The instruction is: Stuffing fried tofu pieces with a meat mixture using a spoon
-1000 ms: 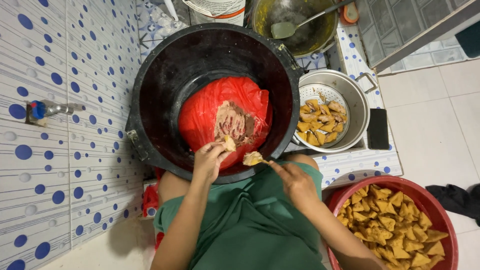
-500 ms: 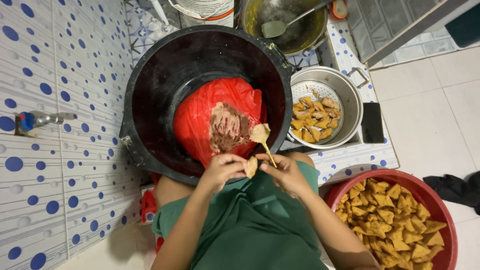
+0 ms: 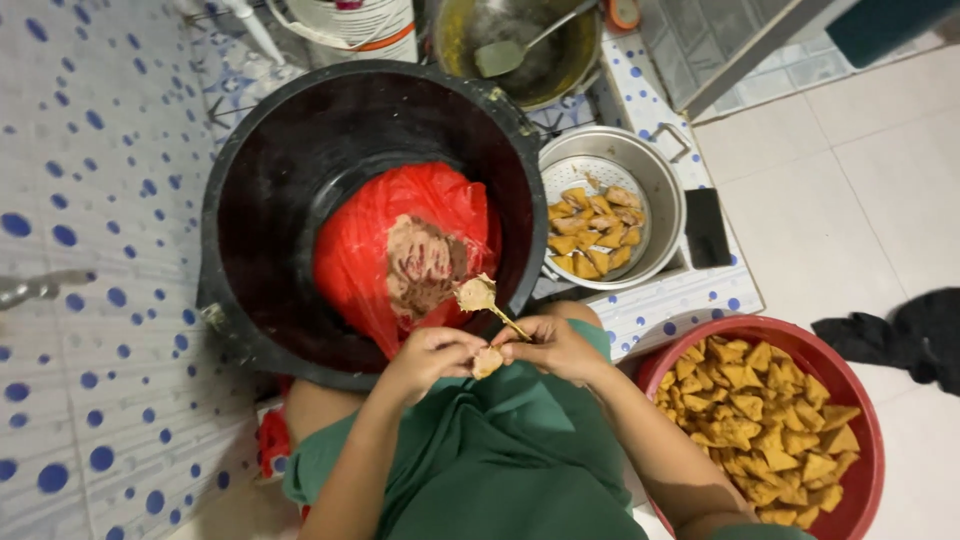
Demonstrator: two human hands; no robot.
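While my left hand (image 3: 428, 352) cups a tofu piece (image 3: 487, 361), fingers curled shut around it, my right hand (image 3: 553, 345) pinches a thin stick (image 3: 505, 321) carrying a lump of filling (image 3: 476, 294) just above. Beyond the fingers sits the red bag (image 3: 370, 250) in a black tub (image 3: 260, 200); right of them, a red basin (image 3: 860, 420) of tofu.

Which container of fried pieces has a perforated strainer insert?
The round metal pot beside the black tub: its pieces lie on a perforated tray. The red basin by the person's right arm has none.
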